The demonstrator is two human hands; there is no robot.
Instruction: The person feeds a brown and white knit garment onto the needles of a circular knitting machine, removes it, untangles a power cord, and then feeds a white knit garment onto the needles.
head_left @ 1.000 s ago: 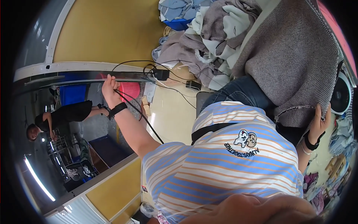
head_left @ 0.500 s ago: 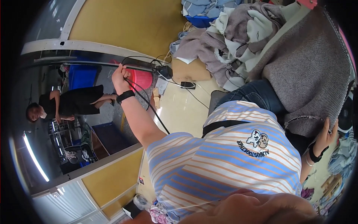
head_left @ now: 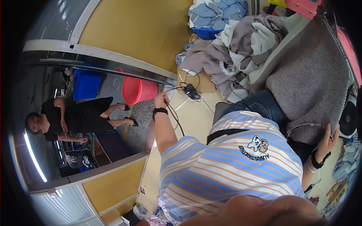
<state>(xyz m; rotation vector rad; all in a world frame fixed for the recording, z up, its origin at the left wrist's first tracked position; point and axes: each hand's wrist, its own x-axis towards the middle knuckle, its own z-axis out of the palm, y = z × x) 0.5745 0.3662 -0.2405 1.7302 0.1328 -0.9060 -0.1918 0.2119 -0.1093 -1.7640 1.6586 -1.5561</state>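
Note:
My left hand (head_left: pixel 161 100), with a dark band on the wrist, is closed around thin black cables (head_left: pixel 175 116) that run down along my striped shirt. Just right of it is a black power adapter (head_left: pixel 190 91), its cord trailing on the floor. On the right, the fingers of my right hand (head_left: pixel 327 146) grip the lower edge of a large grey woven fabric (head_left: pixel 301 71). This cloth drapes across my lap. Part of its edge is hidden behind my fingers.
A pile of grey and white cloth (head_left: pixel 237 52) lies beyond my lap, near a blue basin (head_left: pixel 206 33) of blue pieces. Left, a doorway frame (head_left: pixel 109 58) opens onto a pink basket (head_left: pixel 139 90), a blue bin (head_left: pixel 87 83) and a person in black (head_left: pixel 83 115).
My left hand has come lower and to the right, nearer my body, with the cables. The adapter has shifted to the right. In the doorway the person has lowered an arm and moved nearer.

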